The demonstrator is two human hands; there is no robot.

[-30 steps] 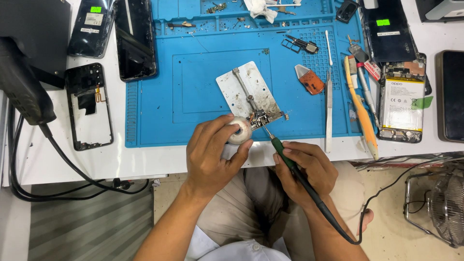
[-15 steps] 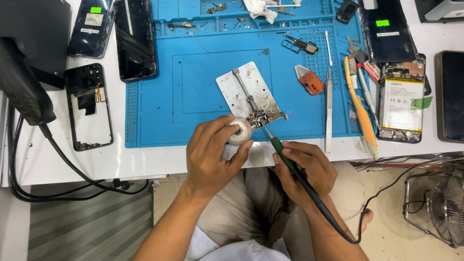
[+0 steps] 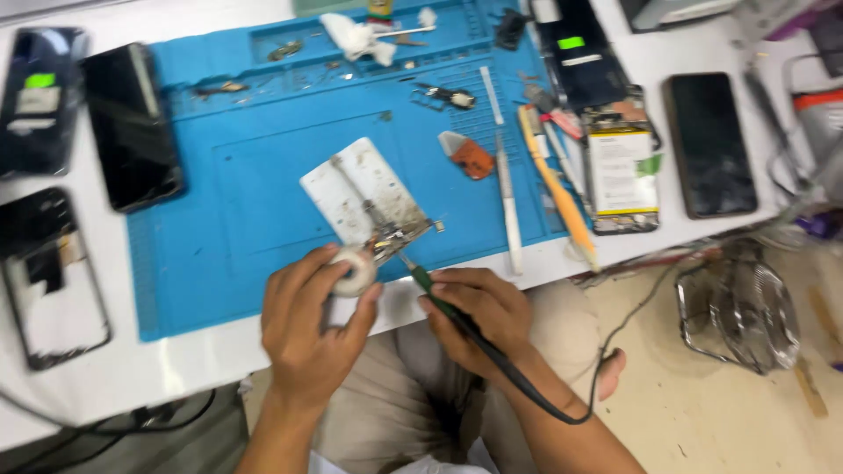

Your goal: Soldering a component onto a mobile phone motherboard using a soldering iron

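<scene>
Solder spool sits pinched in the left hand at the blue mat's near edge; right hand grips a soldering iron, tip touching the clamped board on the white surface.

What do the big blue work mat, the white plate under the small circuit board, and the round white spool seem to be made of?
Big blue work mat: likely silicone or rubber; matte, with moulded tray recesses.
White rectangular plate: probably painted metal or ceramic; rigid, flat, stained and scuffed.
Round white spool in the left hand: apparently plastic; too blurred to be sure.
</scene>
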